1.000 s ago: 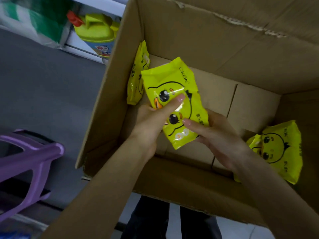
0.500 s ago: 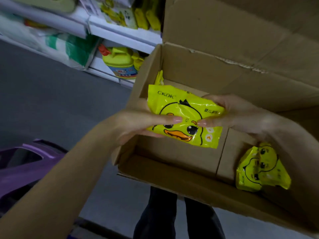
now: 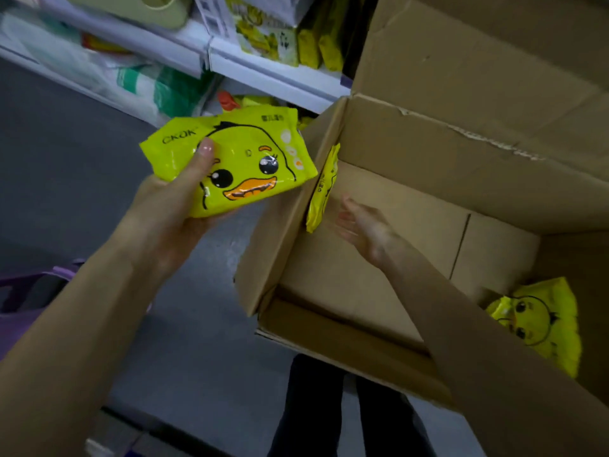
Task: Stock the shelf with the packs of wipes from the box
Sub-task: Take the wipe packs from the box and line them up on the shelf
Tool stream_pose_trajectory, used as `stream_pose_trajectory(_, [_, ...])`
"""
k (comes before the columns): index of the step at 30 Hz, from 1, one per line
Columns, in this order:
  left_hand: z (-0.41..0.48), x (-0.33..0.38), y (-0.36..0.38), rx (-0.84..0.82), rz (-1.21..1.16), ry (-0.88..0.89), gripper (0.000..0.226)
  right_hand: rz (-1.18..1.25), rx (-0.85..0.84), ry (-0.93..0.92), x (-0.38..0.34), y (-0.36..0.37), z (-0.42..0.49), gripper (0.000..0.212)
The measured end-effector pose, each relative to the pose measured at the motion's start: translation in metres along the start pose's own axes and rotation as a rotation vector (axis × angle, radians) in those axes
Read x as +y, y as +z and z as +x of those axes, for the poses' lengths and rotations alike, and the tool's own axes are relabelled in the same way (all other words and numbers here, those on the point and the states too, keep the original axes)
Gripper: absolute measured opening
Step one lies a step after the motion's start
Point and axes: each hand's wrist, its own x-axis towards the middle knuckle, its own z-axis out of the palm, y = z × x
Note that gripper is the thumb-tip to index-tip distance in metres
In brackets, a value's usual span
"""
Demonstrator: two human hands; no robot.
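Note:
My left hand (image 3: 174, 206) holds a yellow pack of wipes (image 3: 250, 159) with a duck face, thumb on top, out over the floor left of the cardboard box (image 3: 412, 150). My right hand (image 3: 365, 225) is inside the box with fingers spread, holding nothing, just right of a second yellow pack (image 3: 321, 189) that stands on edge against the box's left wall. A third pack (image 3: 540, 324) lies at the box's right side, partly behind my right forearm. The white shelf (image 3: 273, 74) at the top carries several yellow packs (image 3: 316, 44).
A purple plastic stool (image 3: 29, 298) stands at the left edge on the grey floor. The lower shelf holds white and green bags (image 3: 155, 90) and a yellow bottle with a red cap (image 3: 227, 100). My dark trouser legs show below the box.
My left hand has carried the pack out of the box to the left, toward the shelf. My right hand let go of it and moved down into the box near the standing pack.

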Motion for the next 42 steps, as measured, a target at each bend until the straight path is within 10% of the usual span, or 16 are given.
stream_pose_trajectory(16, [0.001, -0.043, -0.029, 0.126, -0.135, 0.013, 0.021, 0.043, -0.075, 0.171, 0.018, 0.033, 0.039, 0.076])
stream_pose_trajectory(42, [0.022, -0.039, 0.010, 0.186, -0.201, 0.021, 0.012, 0.432, -0.174, 0.209, 0.003, 0.022, 0.023, 0.036])
